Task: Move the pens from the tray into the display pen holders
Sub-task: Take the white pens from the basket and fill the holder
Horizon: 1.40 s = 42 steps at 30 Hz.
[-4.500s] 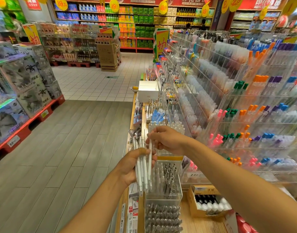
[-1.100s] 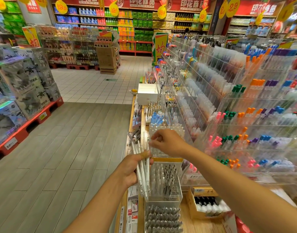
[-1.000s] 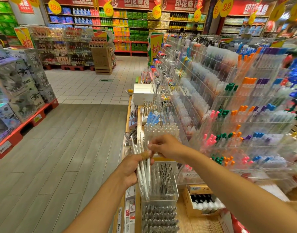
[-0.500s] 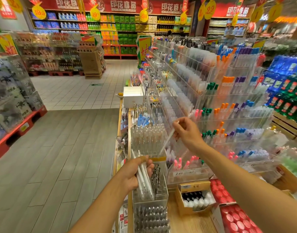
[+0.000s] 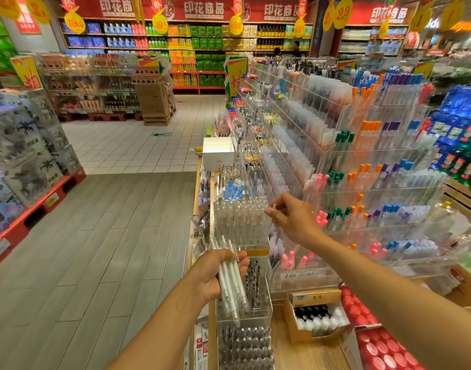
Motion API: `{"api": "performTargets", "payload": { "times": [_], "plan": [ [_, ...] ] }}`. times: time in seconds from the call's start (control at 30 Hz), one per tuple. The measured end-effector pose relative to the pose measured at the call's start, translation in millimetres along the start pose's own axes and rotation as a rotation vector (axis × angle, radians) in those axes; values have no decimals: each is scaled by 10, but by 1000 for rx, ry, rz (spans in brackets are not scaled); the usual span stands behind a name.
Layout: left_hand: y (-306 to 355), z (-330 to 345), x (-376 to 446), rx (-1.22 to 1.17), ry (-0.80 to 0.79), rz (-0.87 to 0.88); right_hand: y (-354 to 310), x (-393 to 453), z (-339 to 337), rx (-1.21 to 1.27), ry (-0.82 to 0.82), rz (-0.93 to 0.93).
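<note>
The left hand (image 5: 215,273) clenches a bundle of white pens (image 5: 233,281) at lower centre; the right hand (image 5: 290,220) pinches one pen's tip. Light, stiff, slippery: best pinched near the top.

Bright, even store light falls from overhead, out of view, and leaves only soft, faint shadows on the grey plank floor (image 5: 101,236). Colours are saturated. The wide lens bows straight lines: shelving leans outward toward 9 and 3 o'clock. Motion blur smears the acrylic pen racks (image 5: 362,166) at 2 to 3 o'clock and the boxed stock (image 5: 23,145) at 9 o'clock; the centre is sharper. Pale glare glints off the clear acrylic.
</note>
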<state>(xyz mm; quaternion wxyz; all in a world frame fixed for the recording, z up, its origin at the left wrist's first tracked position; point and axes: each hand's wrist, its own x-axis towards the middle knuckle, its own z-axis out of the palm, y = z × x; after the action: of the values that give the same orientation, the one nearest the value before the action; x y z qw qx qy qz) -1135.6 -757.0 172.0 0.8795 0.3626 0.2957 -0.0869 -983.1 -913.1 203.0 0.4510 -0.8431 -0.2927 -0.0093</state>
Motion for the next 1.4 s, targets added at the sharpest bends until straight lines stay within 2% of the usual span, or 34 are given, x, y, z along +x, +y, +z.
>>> {"api": "performTargets", "payload": {
  "times": [0.07, 0.43, 0.57, 0.67, 0.8, 0.93, 1.13, 1.2, 1.27, 1.33, 1.4],
  "plan": [
    [1, -5, -9, 7, 1, 7, 2, -8, 60, -22, -45, 14],
    [-15, 55, -85, 27, -38, 31, -78, 54, 73, -222, -71, 49],
    [-29, 109, -91, 14, 0, 52, -54, -4, 65, -213, -106, 183],
    [-33, 108, -105, -10, -4, 59, -42, -85, 40, -44, -253, 330],
    [-61, 139, -125, -1, -68, 64, -115, -211, 45, 333, -574, 296],
    [-77, 190, -147, -15, -100, 79, -178, -273, 75, 505, -678, 274],
    [-69, 165, -151, -62, -126, 48, -219, -312, 82, 651, -627, 259],
    [-66, 140, -131, -45, -95, 48, -250, -270, 54, 689, -496, 266],
    [-78, 102, -115, -58, -41, 51, -275, -190, -6, 694, -295, 235],
    [-98, 55, -107, -95, 3, 50, -299, -101, -72, 580, -108, 135],
    [-111, 23, -111, -113, 36, 45, -305, -40, -114, 406, 7, 21]
  ]
}}
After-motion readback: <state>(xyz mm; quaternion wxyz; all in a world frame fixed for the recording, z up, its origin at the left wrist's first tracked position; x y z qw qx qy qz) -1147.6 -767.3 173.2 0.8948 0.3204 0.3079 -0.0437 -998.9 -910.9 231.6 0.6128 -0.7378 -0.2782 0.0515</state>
